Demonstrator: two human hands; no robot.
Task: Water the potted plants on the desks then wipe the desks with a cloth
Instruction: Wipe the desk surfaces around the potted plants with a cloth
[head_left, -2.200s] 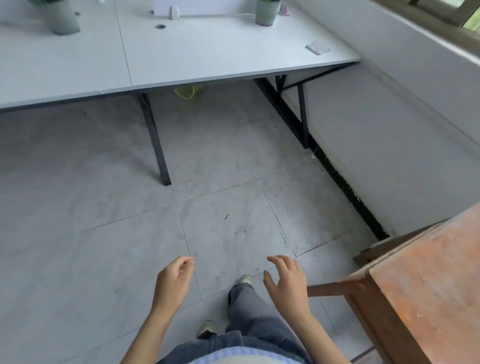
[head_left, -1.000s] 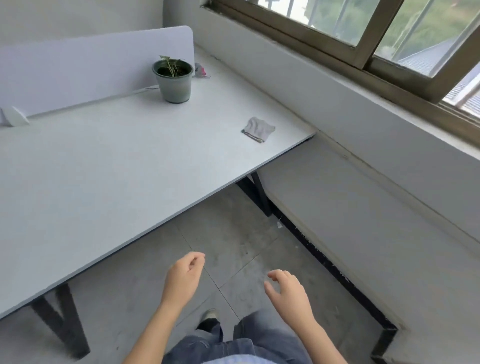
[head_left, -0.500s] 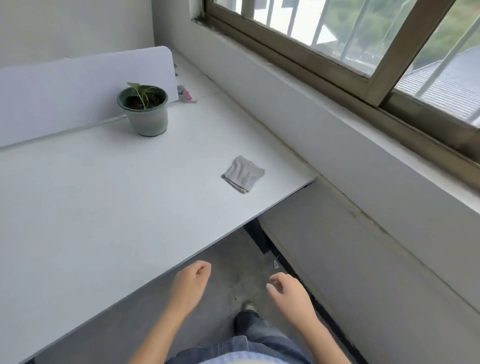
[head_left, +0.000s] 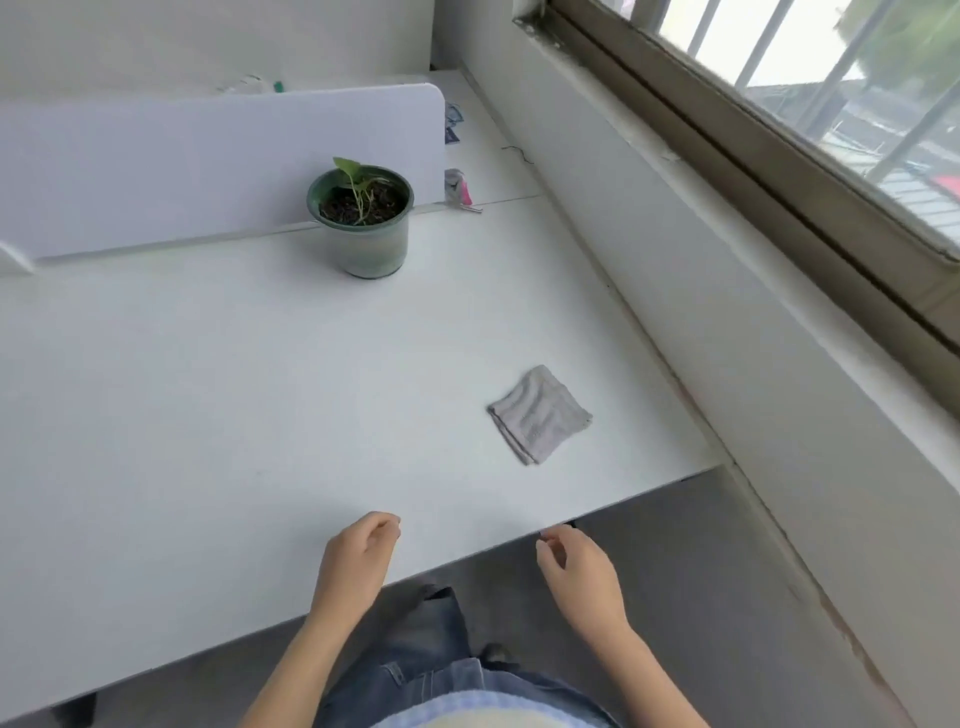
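Left grip (head_left: 356, 558) and right grip (head_left: 582, 577) are noted at the near edge of the table (head_left: 208, 389). Both are released, fingers loosely curled, nothing held. The cloth (head_left: 540, 414) lies folded flat on the table ahead of the right grip, near the wall-side edge. The potted plant (head_left: 362, 221) stands upright further back, by the divider (head_left: 208, 156). No watering vessel is seen. Step judged: cloth pick-up. It is best pinched at the near corner by the right grip and lifted whole, so that the folds are kept
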